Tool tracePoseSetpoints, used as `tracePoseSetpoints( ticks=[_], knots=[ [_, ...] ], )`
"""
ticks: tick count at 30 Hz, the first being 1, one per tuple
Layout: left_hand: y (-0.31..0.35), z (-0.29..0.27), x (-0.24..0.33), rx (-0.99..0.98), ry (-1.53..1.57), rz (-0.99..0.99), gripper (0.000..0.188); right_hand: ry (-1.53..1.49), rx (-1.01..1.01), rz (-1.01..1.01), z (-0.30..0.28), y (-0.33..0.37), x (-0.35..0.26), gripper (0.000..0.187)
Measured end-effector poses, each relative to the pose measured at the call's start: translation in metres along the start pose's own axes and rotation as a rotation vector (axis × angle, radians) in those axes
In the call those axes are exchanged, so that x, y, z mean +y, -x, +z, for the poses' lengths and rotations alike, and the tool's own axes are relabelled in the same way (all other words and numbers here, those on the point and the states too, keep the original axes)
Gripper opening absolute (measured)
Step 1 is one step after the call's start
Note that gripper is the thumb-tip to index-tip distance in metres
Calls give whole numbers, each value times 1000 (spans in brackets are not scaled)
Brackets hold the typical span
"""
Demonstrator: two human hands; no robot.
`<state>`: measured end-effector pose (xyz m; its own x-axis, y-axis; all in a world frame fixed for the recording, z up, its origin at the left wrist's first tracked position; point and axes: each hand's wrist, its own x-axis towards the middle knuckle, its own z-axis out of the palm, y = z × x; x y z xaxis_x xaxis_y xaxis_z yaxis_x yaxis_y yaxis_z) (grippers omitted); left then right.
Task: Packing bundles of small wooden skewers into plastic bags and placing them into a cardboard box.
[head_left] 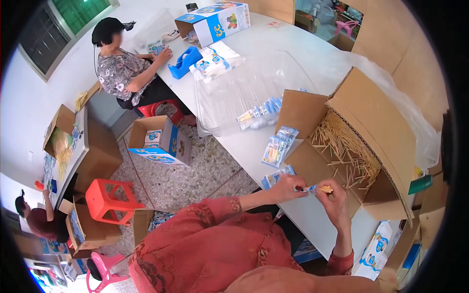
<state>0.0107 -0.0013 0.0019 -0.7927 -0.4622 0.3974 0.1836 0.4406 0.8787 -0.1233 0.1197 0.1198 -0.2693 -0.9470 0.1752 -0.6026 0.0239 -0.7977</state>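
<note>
Left hand (288, 186) and right hand (333, 196) meet over the near desk (312, 215) edge, both pinched on one small blue-and-clear sachet (311, 188). Left fingers closed on its left end, right fingers closed on its right end, where a yellowish bit shows. Sachet is in the air between the hands, just in front of the open cardboard box (371, 146).

Cardboard box lies on its side on the desk, flaps open, holding a loose heap of thin pale wooden sticks (349, 154). On its lower flap: a small stack of filled blue sachets (276, 149). One more blue sachet (277, 177) lies just beside the left hand, on the desk edge.

Clear plastic bag (239, 97) spread on the desk left of the box, a few blue sachets (261, 113) inside it. Further back: a blue tape dispenser (185, 61), white-and-blue packets (215, 61), and a blue-and-white printed carton (215, 19) lying open.

On the floor: an open blue-and-white carton (159, 141) with white packets inside, an orange stool (105, 198), a pink stool (100, 268), and brown cartons (61, 132) at left, one with yellowish filling. White-and-blue pouch (376, 251) lower right by the desk.

A seated person (127, 73) in a patterned top works at the far end of the desk; another person (41, 219) sits at far left.
</note>
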Motion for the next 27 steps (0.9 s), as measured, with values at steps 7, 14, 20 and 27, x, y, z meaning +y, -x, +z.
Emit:
tracePoseSetpoints(
  ticks=[7, 14, 20, 27],
  knots=[
    [-11, 8, -4, -7, -41, 38, 15, 15, -32, 34, -4, -7, -6, 9],
    [-14, 15, 1, 51, -236, 132, 13, 112, -57, -7, -4, -11, -17, 8],
    [-16, 10, 10, 14, -100, 42, 16, 67, 47, -58, 0, -11, -5, 11],
    [-25, 13, 15, -87, 141, -194, 18, 44, 121, 75, -3, -8, 9, 21]
  ],
)
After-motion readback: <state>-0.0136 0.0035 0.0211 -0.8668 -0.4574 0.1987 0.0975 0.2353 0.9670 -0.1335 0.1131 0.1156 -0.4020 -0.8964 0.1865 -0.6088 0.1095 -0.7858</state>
